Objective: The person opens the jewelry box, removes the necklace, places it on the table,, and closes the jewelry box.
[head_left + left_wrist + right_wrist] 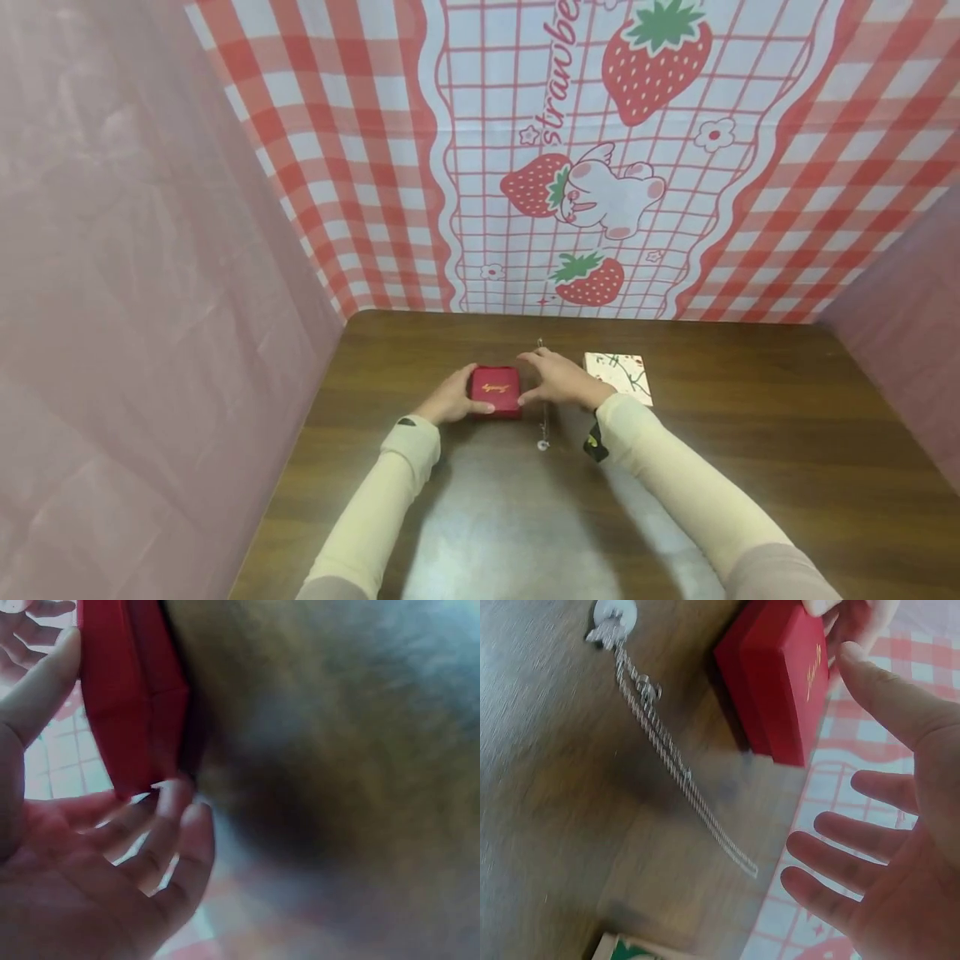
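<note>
A small red jewelry box [496,390] with gold lettering on its closed lid rests on the wooden table. My left hand [447,397] grips its left side, the thumb near the front edge and the fingers toward the back. To the right of the box, my right hand [564,379] has its fingers spread and holds nothing. Its thumb [881,690] is close to the lid; whether it touches is unclear. Below that hand a silver necklace [682,776] lies stretched out on the table, its round-and-star pendant [616,619] at the near end.
A cream square item with a branch print [621,371] lies right of the right hand, partly behind its wrist. A red checked strawberry cloth [375,167] hangs along the table's back edge. Pink fabric [150,292] hangs on the left side.
</note>
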Demonstrator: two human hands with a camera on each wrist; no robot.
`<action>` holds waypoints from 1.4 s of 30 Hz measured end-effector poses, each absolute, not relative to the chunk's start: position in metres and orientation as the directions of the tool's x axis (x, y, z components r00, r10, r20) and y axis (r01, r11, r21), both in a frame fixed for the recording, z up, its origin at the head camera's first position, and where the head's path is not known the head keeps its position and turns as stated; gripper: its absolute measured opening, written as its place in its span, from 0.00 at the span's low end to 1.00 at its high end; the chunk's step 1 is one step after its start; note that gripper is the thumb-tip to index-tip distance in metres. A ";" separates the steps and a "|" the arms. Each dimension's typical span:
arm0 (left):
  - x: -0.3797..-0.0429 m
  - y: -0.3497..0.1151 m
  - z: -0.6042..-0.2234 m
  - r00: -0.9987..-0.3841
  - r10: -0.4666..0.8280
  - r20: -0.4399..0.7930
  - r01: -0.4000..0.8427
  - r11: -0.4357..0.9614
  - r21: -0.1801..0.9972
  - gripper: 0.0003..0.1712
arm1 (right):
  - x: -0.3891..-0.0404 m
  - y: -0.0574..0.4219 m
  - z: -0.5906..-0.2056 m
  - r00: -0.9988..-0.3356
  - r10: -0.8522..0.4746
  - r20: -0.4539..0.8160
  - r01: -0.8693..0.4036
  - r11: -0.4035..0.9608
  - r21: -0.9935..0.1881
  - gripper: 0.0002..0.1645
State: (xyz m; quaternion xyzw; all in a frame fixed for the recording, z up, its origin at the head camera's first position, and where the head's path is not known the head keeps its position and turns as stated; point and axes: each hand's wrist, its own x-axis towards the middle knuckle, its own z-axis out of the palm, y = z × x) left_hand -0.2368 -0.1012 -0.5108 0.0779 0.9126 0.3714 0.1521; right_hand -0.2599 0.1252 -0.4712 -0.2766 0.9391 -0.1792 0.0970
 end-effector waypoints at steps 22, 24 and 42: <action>-0.230 -0.098 -0.509 -0.950 0.273 -0.150 0.133 0.790 0.598 0.56 | -0.267 0.177 -0.463 -0.837 -0.539 -0.099 -0.443 0.772 -0.455 0.54; -0.230 -0.098 -0.509 -0.951 0.273 -0.143 0.135 0.785 0.605 0.56 | -0.267 0.182 -0.463 -0.840 -0.533 -0.103 -0.435 0.774 -0.461 0.53; -0.239 -0.086 -0.494 -0.938 0.287 0.194 0.345 0.729 0.591 0.34 | -0.262 0.219 -0.465 -0.872 -0.464 -0.156 -0.356 0.820 -0.448 0.52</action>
